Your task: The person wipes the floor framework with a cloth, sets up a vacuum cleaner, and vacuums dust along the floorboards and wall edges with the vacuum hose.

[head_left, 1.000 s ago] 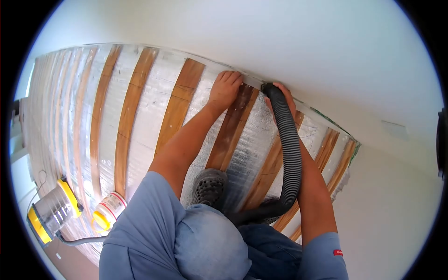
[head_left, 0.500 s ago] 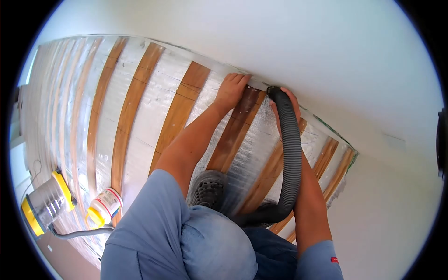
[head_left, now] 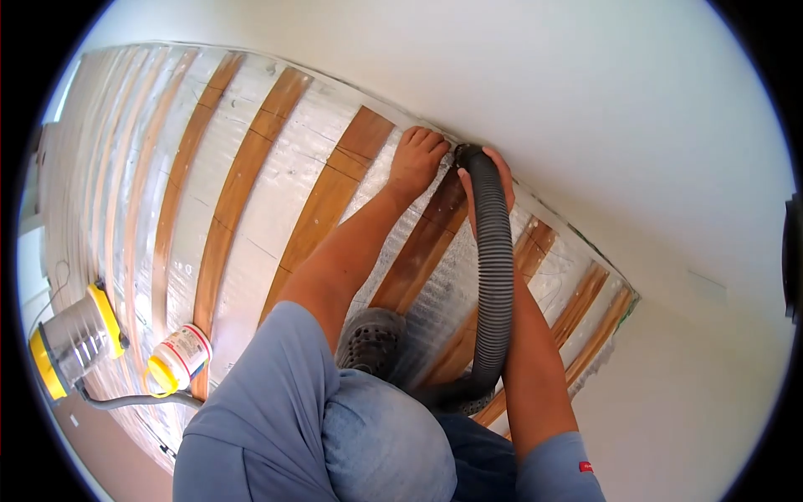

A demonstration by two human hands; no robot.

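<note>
My right hand (head_left: pixel 493 186) is wrapped round the upper end of a black ribbed hose (head_left: pixel 495 268), whose mouth meets the edge where the silver-covered floor joins the white wall. Close to the left of that mouth, my left hand (head_left: pixel 421 159) rests by the wall with curled fingers; whatever they press or hold is hidden. A dark wooden strip (head_left: pixel 422 243) runs from beside both hands down to my grey shoe (head_left: pixel 372 341). From my right hand the hose curves down past my right forearm and under my knee.
More wooden strips (head_left: pixel 251 159) lie across the silver sheeting (head_left: pixel 276 197). At the lower left are a yellow-and-clear vacuum canister (head_left: pixel 77 341) with a grey hose and a white tub (head_left: pixel 180 356) with a yellow lid. The white wall (head_left: pixel 585 109) rises along the floor's edge.
The hose mouth and my right hand have moved left along the wall edge, nearer my left hand. The camera view has shifted slightly.
</note>
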